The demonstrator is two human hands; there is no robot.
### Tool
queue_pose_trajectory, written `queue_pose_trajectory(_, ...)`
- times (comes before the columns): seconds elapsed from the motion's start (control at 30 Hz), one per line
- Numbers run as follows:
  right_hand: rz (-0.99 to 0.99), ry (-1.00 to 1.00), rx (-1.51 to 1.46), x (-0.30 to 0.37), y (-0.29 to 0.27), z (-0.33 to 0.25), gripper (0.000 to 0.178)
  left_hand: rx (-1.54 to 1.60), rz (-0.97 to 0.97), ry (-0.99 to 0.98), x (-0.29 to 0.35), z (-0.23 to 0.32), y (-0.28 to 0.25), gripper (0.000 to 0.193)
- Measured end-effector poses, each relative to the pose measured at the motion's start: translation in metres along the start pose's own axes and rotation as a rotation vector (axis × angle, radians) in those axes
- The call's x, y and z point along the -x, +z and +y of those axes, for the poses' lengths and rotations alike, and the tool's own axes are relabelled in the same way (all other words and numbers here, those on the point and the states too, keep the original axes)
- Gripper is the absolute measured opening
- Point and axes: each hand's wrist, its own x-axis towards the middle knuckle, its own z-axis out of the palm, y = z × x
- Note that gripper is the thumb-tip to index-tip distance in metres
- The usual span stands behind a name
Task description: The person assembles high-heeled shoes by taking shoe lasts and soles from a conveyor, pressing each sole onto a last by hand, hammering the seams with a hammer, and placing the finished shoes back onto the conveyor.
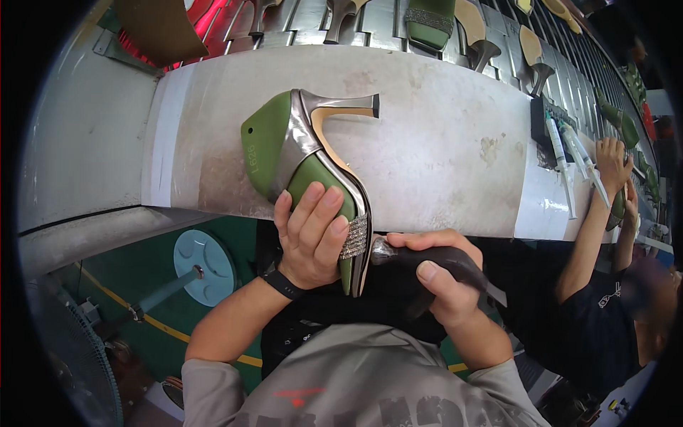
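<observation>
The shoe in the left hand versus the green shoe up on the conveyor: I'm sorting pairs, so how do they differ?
The held shoe is gripped by the left hand over the bench, heel up, mounted on a green last; the conveyor shoe lies untouched on the belt, mostly cut off by the frame. The right hand presses a dark tool against the held shoe's sparkly strap; nothing touches the conveyor shoe. Both are green with a sparkly band.
</observation>
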Motion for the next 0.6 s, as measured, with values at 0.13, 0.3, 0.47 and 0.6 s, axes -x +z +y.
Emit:
queue_pose_trajectory(0.13,-0.126,0.021,0.117,-0.024,-0.005,-0.034,0.029,-0.051,0.058,-0.017,0.006,0.004,0.009,0.062)
queue_pose_trajectory(0.3,-0.273,-0.048,0.319,-0.065,0.005,-0.079,0.033,-0.067,0.102,-0.005,0.007,0.001,0.013,0.073)
queue_pose_trajectory(0.47,-0.597,-0.173,0.717,-0.103,0.018,-0.086,0.028,-0.051,0.146,0.029,0.017,-0.005,0.016,0.053)
queue_pose_trajectory(0.6,-0.691,-0.325,0.808,-0.101,0.023,-0.086,0.025,-0.023,0.104,0.011,0.018,-0.003,0.010,0.037)
